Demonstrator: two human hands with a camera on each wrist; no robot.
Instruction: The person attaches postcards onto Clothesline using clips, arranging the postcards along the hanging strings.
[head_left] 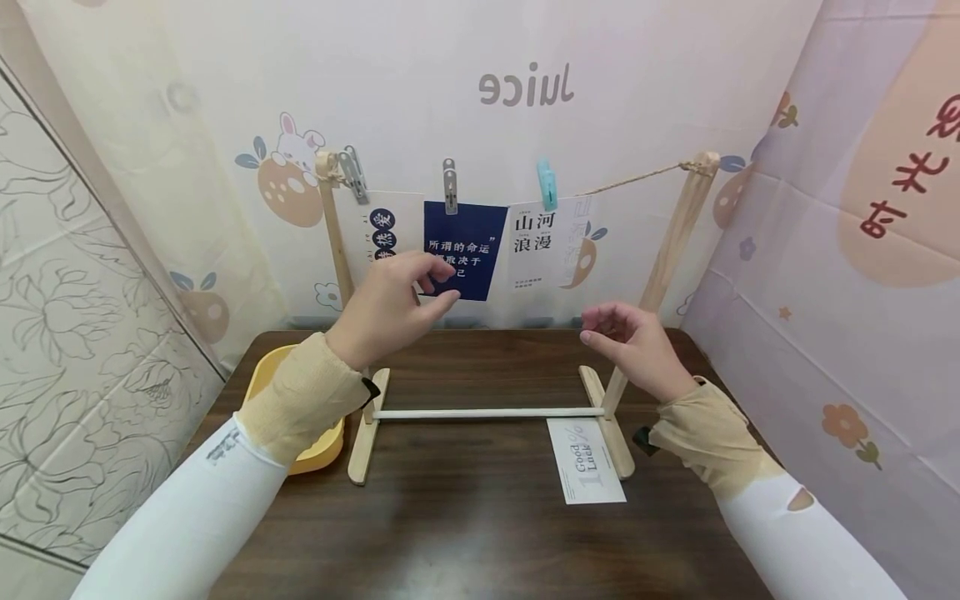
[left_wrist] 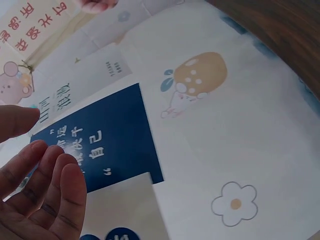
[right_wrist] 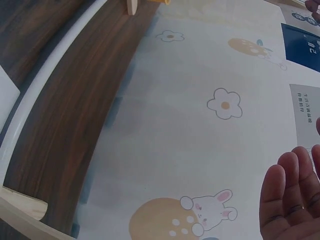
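Nothing is in my left hand; its thumb and fingers are loosely bent and apart, in front of the blue card. My right hand is also holding nothing, loosely bent near the stand's right post. A twine line carries three cards: a white card at left, the blue one in the middle, a white card with black characters at right. Two grey clothespins and a light blue clothespin pin them. In the left wrist view, the left fingertips overlap the blue card.
A white card reading "Good Luck" lies on the dark wooden table by the stand's right foot. A white crossbar joins the feet. Behind the left forearm sits a yellow basket. Printed curtains hang behind and at right.
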